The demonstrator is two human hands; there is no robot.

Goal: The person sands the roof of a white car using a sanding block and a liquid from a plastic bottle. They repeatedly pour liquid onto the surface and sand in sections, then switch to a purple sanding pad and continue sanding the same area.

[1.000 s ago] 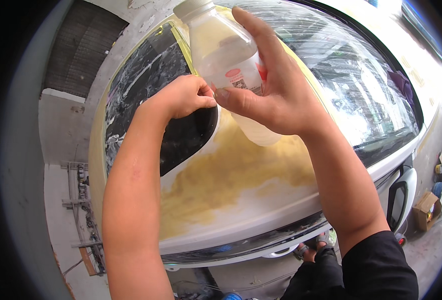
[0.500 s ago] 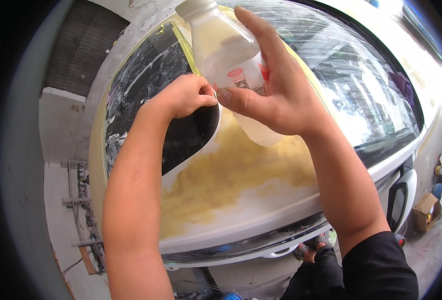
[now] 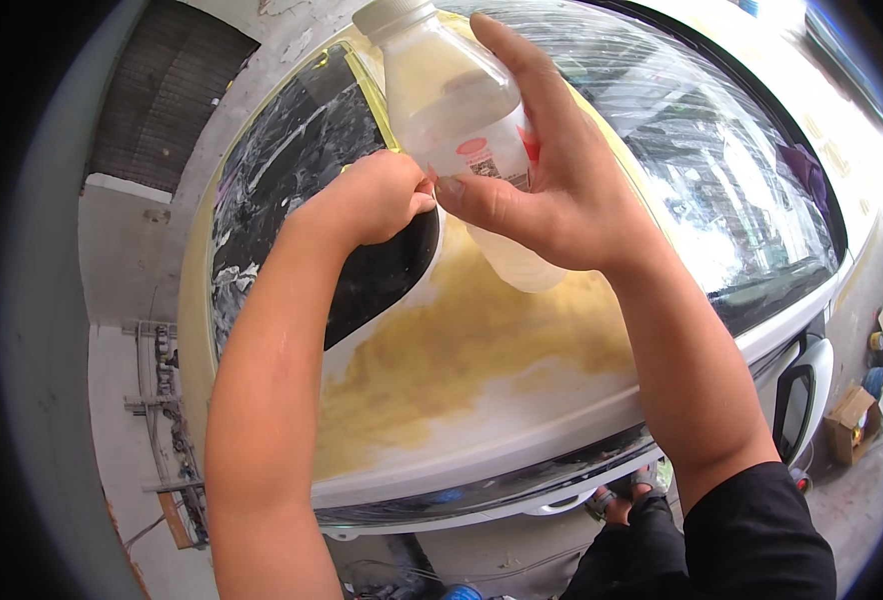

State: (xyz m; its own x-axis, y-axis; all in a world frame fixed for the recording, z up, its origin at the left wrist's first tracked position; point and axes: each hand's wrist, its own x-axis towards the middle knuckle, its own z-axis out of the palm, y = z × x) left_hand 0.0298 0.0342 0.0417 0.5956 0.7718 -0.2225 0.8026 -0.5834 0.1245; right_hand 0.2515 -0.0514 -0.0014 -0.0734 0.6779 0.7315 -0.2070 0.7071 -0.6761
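A clear plastic bottle [image 3: 452,110] with a white cap [image 3: 392,16] leans over the car roof, cap end up and to the left. My right hand [image 3: 562,190] grips it from the right, with the thumb across the front by a label [image 3: 484,160] with red print. At the bottle's left side, my left hand [image 3: 377,200] is closed in a pinch beside the right thumb. Whatever lies between its fingertips is too small or hidden to make out. Behind the left hand is a black glass panel [image 3: 382,280] with whitish smears.
The car roof [image 3: 482,370] is white with yellow-brown sanded patches. A wet-looking windshield [image 3: 702,150] lies to the right, and a side mirror [image 3: 802,395] juts out at lower right. A cardboard box [image 3: 850,420] and clutter stand on the floor beyond. My feet [image 3: 622,505] show below.
My left hand has turned slightly, its wrist shifting a little to the right, still in a pinch by the bottle. The right hand and bottle have hardly moved.
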